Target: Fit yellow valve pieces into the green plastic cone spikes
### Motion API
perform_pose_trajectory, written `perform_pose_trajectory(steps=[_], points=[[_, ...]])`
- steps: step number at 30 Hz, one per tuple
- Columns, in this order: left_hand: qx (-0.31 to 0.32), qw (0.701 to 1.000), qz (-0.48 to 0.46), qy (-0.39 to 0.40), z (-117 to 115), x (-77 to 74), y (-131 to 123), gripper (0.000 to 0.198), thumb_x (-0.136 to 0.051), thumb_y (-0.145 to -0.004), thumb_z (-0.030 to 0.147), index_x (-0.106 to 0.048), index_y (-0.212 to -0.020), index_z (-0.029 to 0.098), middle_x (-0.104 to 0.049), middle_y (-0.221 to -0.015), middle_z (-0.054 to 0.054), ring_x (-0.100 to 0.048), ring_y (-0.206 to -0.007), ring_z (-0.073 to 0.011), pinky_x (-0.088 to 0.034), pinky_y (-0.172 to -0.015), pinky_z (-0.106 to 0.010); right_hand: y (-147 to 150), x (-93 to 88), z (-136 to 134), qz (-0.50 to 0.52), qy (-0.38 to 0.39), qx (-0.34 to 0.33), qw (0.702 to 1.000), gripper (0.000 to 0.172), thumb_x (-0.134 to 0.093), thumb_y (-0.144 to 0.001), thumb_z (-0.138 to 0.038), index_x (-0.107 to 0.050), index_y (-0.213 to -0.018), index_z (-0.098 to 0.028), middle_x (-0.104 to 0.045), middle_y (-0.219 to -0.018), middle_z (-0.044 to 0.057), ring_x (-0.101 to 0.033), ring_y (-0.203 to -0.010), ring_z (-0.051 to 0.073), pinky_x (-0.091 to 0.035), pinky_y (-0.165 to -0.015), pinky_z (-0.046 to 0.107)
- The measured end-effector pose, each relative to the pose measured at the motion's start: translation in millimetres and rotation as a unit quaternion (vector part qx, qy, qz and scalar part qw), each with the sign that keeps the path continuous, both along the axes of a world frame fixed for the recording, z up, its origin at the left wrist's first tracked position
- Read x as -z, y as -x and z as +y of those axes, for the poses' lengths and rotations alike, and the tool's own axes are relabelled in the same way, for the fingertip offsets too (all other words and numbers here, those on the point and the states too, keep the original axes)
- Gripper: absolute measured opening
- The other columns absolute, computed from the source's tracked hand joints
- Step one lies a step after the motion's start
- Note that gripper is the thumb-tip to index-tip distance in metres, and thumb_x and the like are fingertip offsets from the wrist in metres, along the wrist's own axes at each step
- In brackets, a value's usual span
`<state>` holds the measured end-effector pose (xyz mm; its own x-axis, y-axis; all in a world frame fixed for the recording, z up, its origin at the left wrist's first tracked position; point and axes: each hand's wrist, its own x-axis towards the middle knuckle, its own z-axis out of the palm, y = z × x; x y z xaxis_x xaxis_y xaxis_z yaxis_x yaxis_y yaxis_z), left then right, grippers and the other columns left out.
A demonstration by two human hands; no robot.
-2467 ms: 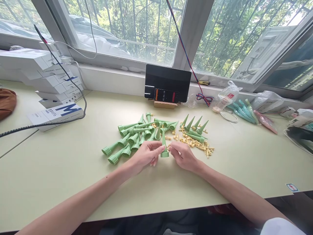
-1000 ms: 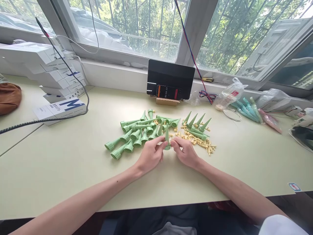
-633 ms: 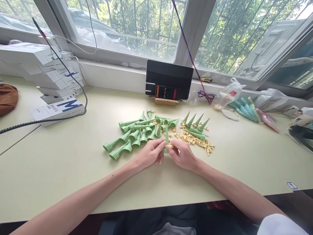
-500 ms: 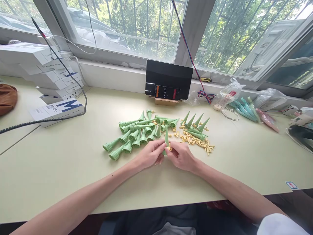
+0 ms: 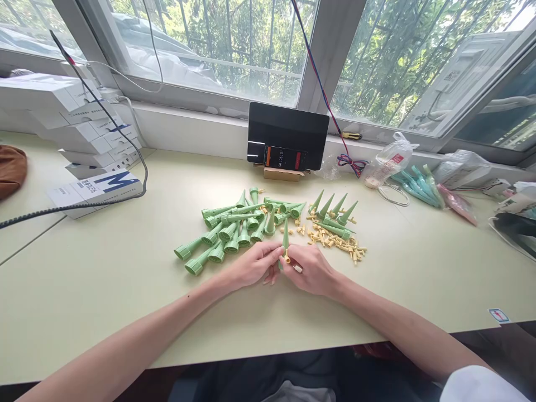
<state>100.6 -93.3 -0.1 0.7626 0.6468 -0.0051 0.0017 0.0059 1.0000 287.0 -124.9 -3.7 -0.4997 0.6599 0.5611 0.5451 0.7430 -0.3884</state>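
Observation:
Between my two hands stands a green plastic spike (image 5: 285,233), point up, with a small yellow nozzle (image 5: 287,259) sticking out of its side toward me. My left hand (image 5: 260,261) is closed on the spike from the left. From the right, my right hand (image 5: 309,268) pinches the spike beside the nozzle; its fingertips partly hide the lower end. Just beyond my left hand lies a pile of green spikes (image 5: 230,231) with hollow wide ends. Past my right hand are loose yellow nozzles (image 5: 335,241) and several upright green spikes (image 5: 325,205) fitted with nozzles.
A black tablet (image 5: 288,131) with a phone (image 5: 285,158) in front leans on a cardboard stand (image 5: 283,174) at the back. White boxes (image 5: 100,134) are stacked at left, with a black cable (image 5: 142,162) over them. Plastic bags (image 5: 389,162) lie at the back right.
The spike has turned slightly in my hands, so the nozzle now points more straight toward me. My right fingers have shifted off the nozzle onto the spike beside it.

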Motion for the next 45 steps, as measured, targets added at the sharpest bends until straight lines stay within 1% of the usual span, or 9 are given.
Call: perform_pose_trajectory(steps=[12, 22, 27, 33, 35, 38, 41, 43, 45], points=[[0.003, 1.000, 0.003, -0.001, 1, -0.4, 0, 0.042, -0.047, -0.096, 0.052, -0.059, -0.087, 0.013, -0.057, -0.055, 0.000, -0.053, -0.045, -0.0104, -0.041, -0.045, -0.021, -1, -1.5, 0, -0.013, 0.023, 0.000, 1.000, 0.023, -0.045, -0.092, -0.019, -0.036, -0.071, -0.021, -0.047, -0.062, -0.003, -0.036, -0.052, 0.010, -0.026, -0.051, 0.024], [0.002, 1.000, -0.004, -0.004, 0, -3.1, 0, 0.044, -0.047, -0.095, 0.053, -0.060, -0.080, 0.013, -0.057, -0.052, 0.000, -0.049, -0.040, -0.0086, -0.039, -0.044, -0.020, -2, -2.3, 0, -0.010, 0.031, -0.013, 0.999, 0.021, -0.046, -0.091, -0.017, -0.037, -0.072, -0.021, -0.047, -0.064, -0.003, -0.037, -0.055, 0.010, -0.027, -0.052, 0.024], [-0.001, 1.000, -0.003, -0.003, 0, -4.1, -1, 0.044, -0.048, -0.096, 0.052, -0.059, -0.081, 0.013, -0.056, -0.052, 0.001, -0.049, -0.041, -0.0084, -0.039, -0.044, -0.020, -2, -2.2, 0, -0.010, 0.028, -0.011, 1.000, 0.021, -0.045, -0.092, -0.018, -0.038, -0.072, -0.021, -0.048, -0.064, -0.003, -0.038, -0.055, 0.010, -0.027, -0.052, 0.024], [-0.027, 0.999, -0.009, 0.016, -1, -4.3, -4, 0.041, -0.051, -0.094, 0.052, -0.058, -0.082, 0.014, -0.057, -0.057, 0.001, -0.051, -0.042, -0.0079, -0.040, -0.042, -0.019, -1, -1.4, 3, 0.004, 0.017, 0.005, 1.000, 0.023, -0.046, -0.093, -0.020, -0.038, -0.072, -0.021, -0.047, -0.061, -0.003, -0.038, -0.054, 0.011, -0.026, -0.051, 0.024], [-0.043, 0.999, -0.008, 0.018, 0, -3.2, -5, 0.041, -0.051, -0.094, 0.052, -0.057, -0.082, 0.014, -0.057, -0.056, 0.001, -0.051, -0.040, -0.0079, -0.039, -0.041, -0.018, -1, -1.7, 5, 0.011, 0.020, 0.015, 1.000, 0.024, -0.046, -0.093, -0.021, -0.038, -0.071, -0.021, -0.045, -0.061, -0.003, -0.037, -0.054, 0.011, -0.026, -0.051, 0.025], [-0.092, 0.996, 0.011, -0.003, 0, -1.7, -5, 0.041, -0.048, -0.095, 0.052, -0.060, -0.092, 0.013, -0.055, -0.050, 0.003, -0.050, -0.039, -0.0092, -0.038, -0.041, -0.019, -2, -1.7, 8, 0.031, 0.043, 0.046, 0.998, 0.029, -0.046, -0.094, -0.024, -0.036, -0.068, -0.021, -0.039, -0.058, -0.005, -0.035, -0.052, 0.011, -0.028, -0.051, 0.025], [-0.155, 0.986, 0.045, -0.045, -2, -3.4, -4, 0.043, -0.047, -0.096, 0.049, -0.060, -0.115, 0.013, -0.055, -0.049, 0.003, -0.050, -0.041, -0.0112, -0.041, -0.043, -0.021, -3, -0.6, 11, 0.062, 0.081, 0.079, 0.992, 0.035, -0.048, -0.095, -0.028, -0.032, -0.065, -0.021, -0.033, -0.055, -0.006, -0.031, -0.049, 0.009, -0.027, -0.050, 0.024], [-0.185, 0.977, 0.067, -0.081, -3, -6.5, -2, 0.047, -0.049, -0.095, 0.046, -0.055, -0.129, 0.014, -0.064, -0.064, -0.001, -0.052, -0.044, -0.0110, -0.043, -0.045, -0.022, -4, 0.7, 13, 0.076, 0.105, 0.091, 0.987, 0.037, -0.049, -0.095, -0.030, -0.030, -0.064, -0.021, -0.032, -0.055, -0.007, -0.029, -0.048, 0.009, -0.025, -0.049, 0.024], [-0.195, 0.969, 0.089, -0.126, -5, -9.9, -1, 0.051, -0.053, -0.093, 0.043, -0.051, -0.136, 0.015, -0.069, -0.089, -0.007, -0.051, -0.046, -0.0089, -0.043, -0.045, -0.022, -5, 2.0, 14, 0.077, 0.119, 0.096, 0.985, 0.038, -0.048, -0.096, -0.031, -0.030, -0.064, -0.021, -0.032, -0.055, -0.007, -0.029, -0.048, 0.009, -0.024, -0.049, 0.024]])
